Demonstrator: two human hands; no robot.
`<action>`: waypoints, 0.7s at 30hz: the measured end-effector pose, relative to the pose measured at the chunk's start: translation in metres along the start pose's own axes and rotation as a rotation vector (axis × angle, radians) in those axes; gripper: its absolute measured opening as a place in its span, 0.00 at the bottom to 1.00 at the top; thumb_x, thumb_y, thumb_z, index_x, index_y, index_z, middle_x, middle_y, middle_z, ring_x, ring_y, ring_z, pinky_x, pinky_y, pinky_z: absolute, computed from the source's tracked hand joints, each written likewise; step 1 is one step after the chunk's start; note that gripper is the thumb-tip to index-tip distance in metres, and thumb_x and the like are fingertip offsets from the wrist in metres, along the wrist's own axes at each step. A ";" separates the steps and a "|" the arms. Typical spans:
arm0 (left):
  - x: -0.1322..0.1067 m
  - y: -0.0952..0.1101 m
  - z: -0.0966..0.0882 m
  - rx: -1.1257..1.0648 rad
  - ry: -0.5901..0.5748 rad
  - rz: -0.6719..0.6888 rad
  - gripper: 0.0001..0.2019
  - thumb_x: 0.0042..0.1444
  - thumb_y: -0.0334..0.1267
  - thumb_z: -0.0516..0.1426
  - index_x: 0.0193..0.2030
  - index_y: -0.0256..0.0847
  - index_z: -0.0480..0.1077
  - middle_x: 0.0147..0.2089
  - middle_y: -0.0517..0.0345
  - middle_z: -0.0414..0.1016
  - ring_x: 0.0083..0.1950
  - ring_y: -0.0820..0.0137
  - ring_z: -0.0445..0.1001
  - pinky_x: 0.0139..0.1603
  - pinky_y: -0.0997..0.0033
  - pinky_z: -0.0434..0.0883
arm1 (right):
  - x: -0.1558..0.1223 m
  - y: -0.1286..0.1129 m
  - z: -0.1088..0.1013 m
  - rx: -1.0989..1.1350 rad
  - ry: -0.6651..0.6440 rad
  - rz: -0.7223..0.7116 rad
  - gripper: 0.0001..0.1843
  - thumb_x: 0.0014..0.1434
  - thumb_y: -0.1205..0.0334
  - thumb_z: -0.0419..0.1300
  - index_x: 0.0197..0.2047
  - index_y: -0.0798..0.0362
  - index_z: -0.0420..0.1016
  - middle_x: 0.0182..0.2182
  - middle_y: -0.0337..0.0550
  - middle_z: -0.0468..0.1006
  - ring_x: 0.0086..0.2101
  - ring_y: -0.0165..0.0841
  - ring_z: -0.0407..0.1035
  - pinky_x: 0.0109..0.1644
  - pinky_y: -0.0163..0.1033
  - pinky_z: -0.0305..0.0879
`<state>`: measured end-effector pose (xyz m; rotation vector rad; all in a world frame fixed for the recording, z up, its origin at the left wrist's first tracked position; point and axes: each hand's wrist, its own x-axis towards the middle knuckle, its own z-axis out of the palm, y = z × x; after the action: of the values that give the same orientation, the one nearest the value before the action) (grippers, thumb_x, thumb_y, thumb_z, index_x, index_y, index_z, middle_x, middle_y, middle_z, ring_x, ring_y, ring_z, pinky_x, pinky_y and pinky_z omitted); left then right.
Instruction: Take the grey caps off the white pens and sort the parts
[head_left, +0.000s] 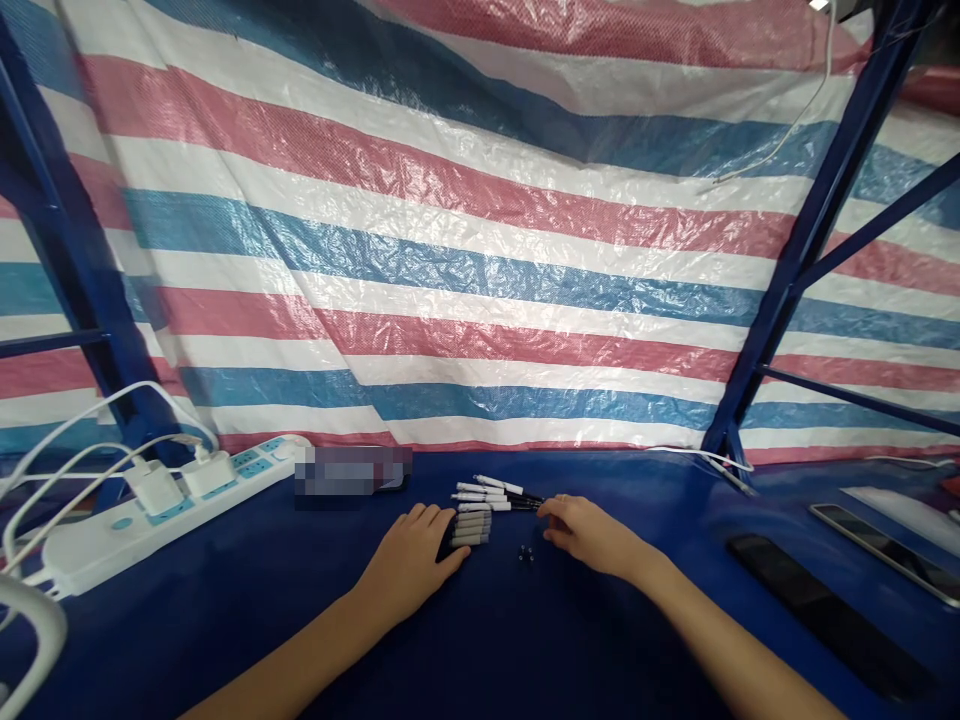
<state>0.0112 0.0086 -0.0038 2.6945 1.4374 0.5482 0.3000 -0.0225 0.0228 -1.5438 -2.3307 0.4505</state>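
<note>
Several white-barrelled marker pens [487, 493] lie close together on the dark blue tabletop [480, 640], their black ends pointing right. Just below them, several shorter grey-and-white pens or caps [471, 527] form a tight stack. My left hand [411, 565] rests palm down against the left side of this stack, with nothing visibly held. My right hand [589, 533] lies to the right, its fingertips close to the pens' black ends and holding nothing. A few tiny dark pieces [526, 554] sit on the table between my hands.
A white power strip [142, 520] with white chargers and looped cables lies at the left. A blurred object [352, 472] stands behind it. At the right lie a black strip [817, 610] and a flat device [885, 552]. Blue steel uprights frame a striped tarpaulin behind.
</note>
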 end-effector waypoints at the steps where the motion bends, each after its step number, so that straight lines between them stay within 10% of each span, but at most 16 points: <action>1: 0.000 0.000 0.000 0.012 0.008 -0.009 0.21 0.61 0.49 0.53 0.55 0.38 0.68 0.50 0.47 0.72 0.53 0.55 0.67 0.53 0.54 0.65 | 0.002 0.001 0.002 -0.027 0.043 0.008 0.14 0.62 0.63 0.54 0.50 0.53 0.73 0.41 0.47 0.75 0.41 0.39 0.72 0.47 0.42 0.65; 21: 0.001 0.004 0.002 0.104 0.019 0.006 0.21 0.64 0.53 0.49 0.50 0.40 0.72 0.46 0.49 0.71 0.48 0.59 0.68 0.48 0.58 0.64 | 0.015 0.008 0.022 -0.154 0.171 -0.015 0.10 0.64 0.64 0.53 0.46 0.53 0.73 0.43 0.47 0.72 0.44 0.38 0.69 0.50 0.41 0.66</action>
<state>0.0155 0.0076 -0.0041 2.7809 1.5031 0.5153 0.2924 -0.0077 0.0009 -1.5642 -2.2877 0.1311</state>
